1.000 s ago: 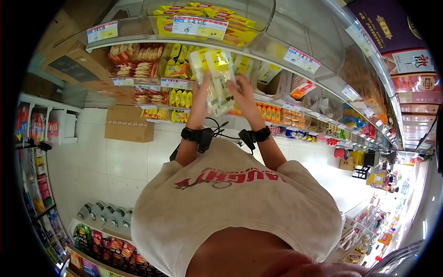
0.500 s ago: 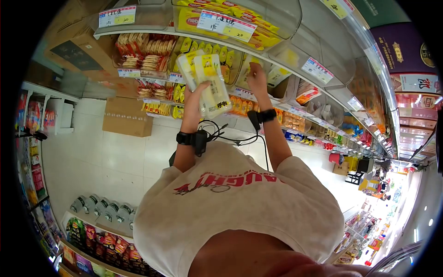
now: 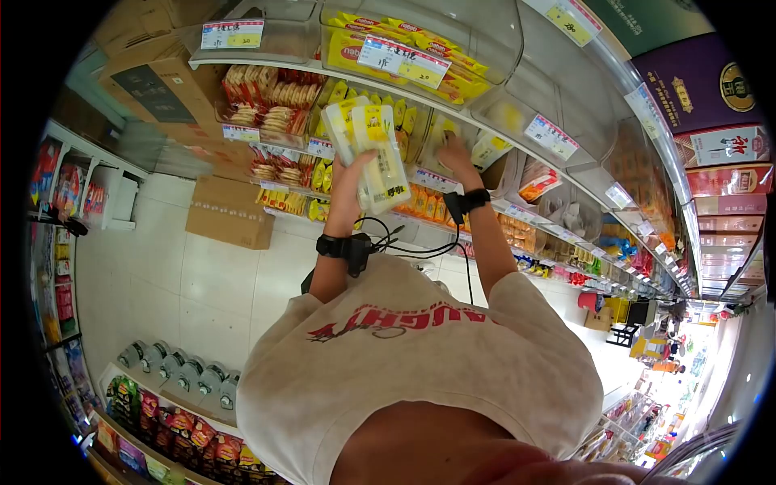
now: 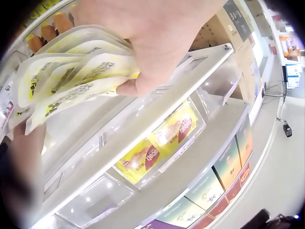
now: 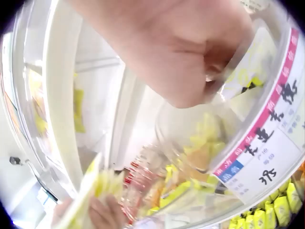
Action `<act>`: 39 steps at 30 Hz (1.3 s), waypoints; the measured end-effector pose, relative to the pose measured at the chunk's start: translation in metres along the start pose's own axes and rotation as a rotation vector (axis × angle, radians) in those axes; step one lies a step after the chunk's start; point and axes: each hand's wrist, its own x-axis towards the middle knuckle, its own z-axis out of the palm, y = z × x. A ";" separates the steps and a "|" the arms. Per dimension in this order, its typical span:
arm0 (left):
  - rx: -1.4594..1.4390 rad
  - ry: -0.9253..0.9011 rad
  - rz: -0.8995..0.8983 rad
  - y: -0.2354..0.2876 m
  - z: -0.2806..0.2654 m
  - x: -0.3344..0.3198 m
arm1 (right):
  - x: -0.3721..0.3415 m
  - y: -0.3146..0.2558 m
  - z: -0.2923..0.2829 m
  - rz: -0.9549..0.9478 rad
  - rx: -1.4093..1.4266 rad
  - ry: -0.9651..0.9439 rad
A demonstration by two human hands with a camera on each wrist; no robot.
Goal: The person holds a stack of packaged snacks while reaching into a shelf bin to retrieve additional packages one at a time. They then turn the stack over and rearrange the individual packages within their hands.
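Note:
My left hand (image 3: 349, 179) grips several flat, pale plastic packets (image 3: 381, 158) with yellow and black print, held up in front of the shelf. In the left wrist view the packets (image 4: 90, 67) fan out, with the thumb along their edge. My right hand (image 3: 458, 158) reaches into a clear plastic bin to the right of the packets. Its fingers are curled at the edge of a similar yellow-printed packet (image 5: 250, 71) in the right wrist view. The fingertips there are mostly hidden behind the hand.
Around the bin stand red-packed round crackers (image 3: 279, 89), yellow snack bags (image 3: 404, 56) on the shelf above, and price tags (image 3: 551, 137) along the shelf edges. A cardboard box (image 3: 229, 212) is on the floor. Large bottles (image 3: 190, 373) line a shelf behind the person.
My right hand has left the packets, which both hands held a second ago, and moved right into the bin. The left hand keeps the packets, now tilted slightly.

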 end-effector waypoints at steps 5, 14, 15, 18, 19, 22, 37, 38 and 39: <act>0.001 -0.020 -0.008 -0.005 0.006 0.005 | -0.058 -0.008 -0.016 -0.014 1.074 0.026; 0.165 -0.071 -0.034 -0.027 0.020 0.003 | -0.153 -0.033 -0.019 -0.363 0.932 0.090; 0.163 -0.079 -0.038 -0.027 0.024 0.000 | -0.156 -0.033 -0.018 -0.537 0.597 0.208; 0.169 -0.084 -0.033 -0.023 0.038 -0.008 | -0.159 -0.043 -0.015 -0.313 0.874 0.169; 0.184 -0.076 -0.026 -0.023 0.042 -0.010 | -0.155 -0.050 -0.012 -0.253 0.902 0.185; 0.159 -0.050 -0.022 -0.032 0.036 -0.005 | -0.144 -0.070 0.018 -0.267 0.799 0.096; 0.010 -0.023 0.001 -0.014 0.011 -0.002 | -0.125 -0.123 0.044 -0.614 -0.035 0.359; -0.019 -0.022 -0.023 -0.015 0.003 0.000 | -0.125 -0.121 0.044 -0.626 -0.014 0.329; -0.017 -0.013 -0.026 -0.017 -0.004 0.004 | -0.124 -0.119 0.042 -0.606 0.081 0.291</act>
